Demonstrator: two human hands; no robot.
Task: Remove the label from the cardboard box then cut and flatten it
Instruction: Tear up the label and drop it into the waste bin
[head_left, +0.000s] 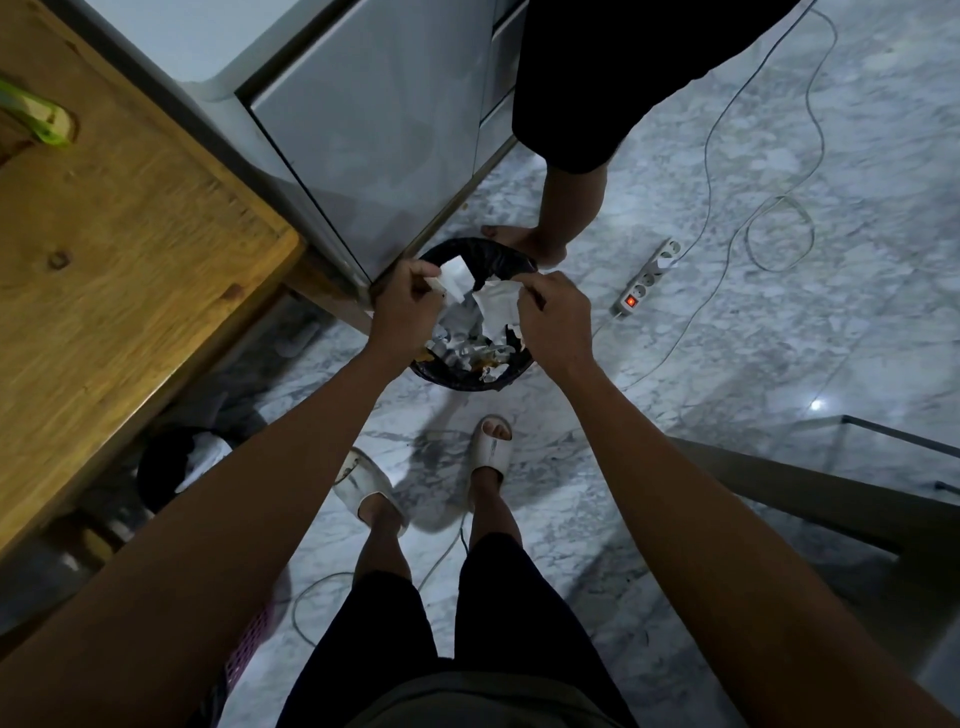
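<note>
Nearest the camera stand the person's two legs in dark shorts, each foot in a pale slipper (491, 449) on the marble floor (779, 322), two slippers in all. A thin white cable (711, 171) trails across the floor in loops. Both forearms reach forward over a round bin (470, 382) lined with a black bag, which stands on the floor just beside the corner of a grey cabinet (374, 156). The left hand (408, 304) has its fingers curled, pinching a small pale scrap (439, 283) above the near-left part of the bin. The right hand (553, 312) pinches with curled fingers the edge of a crumpled white piece of label (496, 306), which hangs over the bin's opening. So two torn pieces are held, one per hand, a little apart. Below them the bin holds many crumpled white and brown scraps. The cardboard box does not show. To the left runs a wooden worktop (119, 249), a green object (41, 117) lying near its far-left edge. To the right of the bin lies one white power strip (649, 278) with a lit red switch. Beyond the bin stands one bare leg of a second person (571, 202).
</note>
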